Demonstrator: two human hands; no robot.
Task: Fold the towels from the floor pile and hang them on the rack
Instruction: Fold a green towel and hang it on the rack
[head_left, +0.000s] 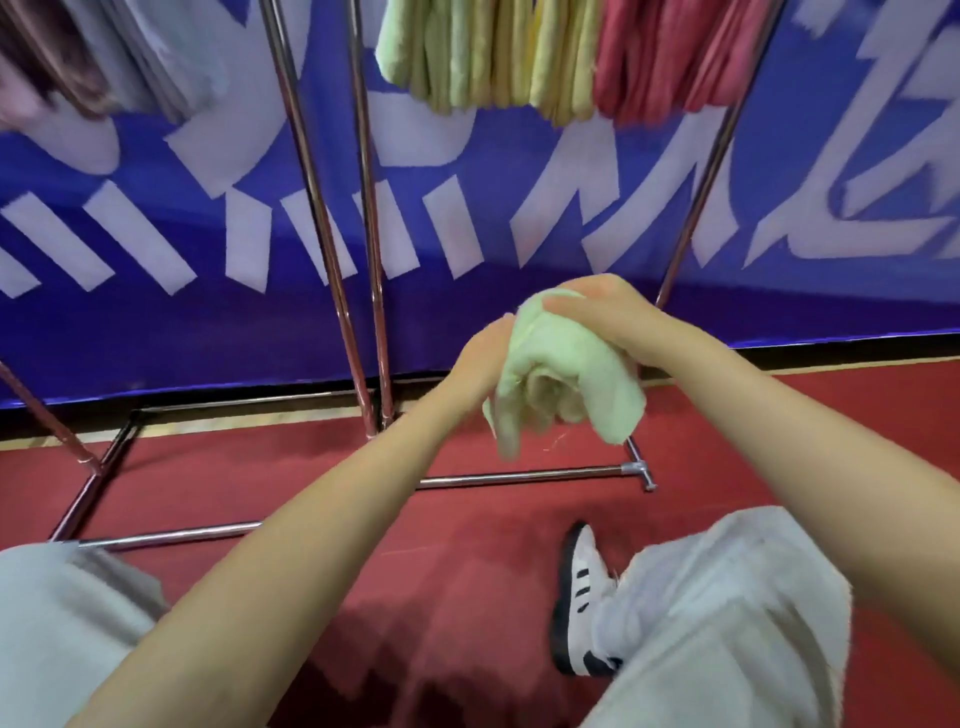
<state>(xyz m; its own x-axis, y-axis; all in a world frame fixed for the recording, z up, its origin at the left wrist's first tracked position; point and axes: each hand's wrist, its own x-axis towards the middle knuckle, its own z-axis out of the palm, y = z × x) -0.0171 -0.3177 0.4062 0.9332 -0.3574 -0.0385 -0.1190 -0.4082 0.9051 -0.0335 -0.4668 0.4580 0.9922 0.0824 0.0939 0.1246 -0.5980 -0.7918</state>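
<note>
A person's two bare hands hold a bunched light-green towel (566, 374) in mid-air at the centre of the frame, above a red floor (467, 571). The right hand (602, 312) lies over the towel's top at about 1 o'clock of the bundle, its fingers curled down round the cloth. The left hand (480, 364) grips the towel's edge at 9 o'clock, fingers wrapped into the fabric; motion blur hides how each fingertip sits. The towel's loose ends hang below both hands.

At 12 o'clock, green, yellow and red folded towels (561, 57) hang side by side on the metal rack (363, 218), whose base bars rest on the floor beneath the hands. Grey and dark cloth (119, 57) hangs at 10 o'clock. Behind stands a blue banner (156, 312) with white lettering. At 5 o'clock, a white-and-black sneaker (582, 603) shows beside grey trousers (727, 623).
</note>
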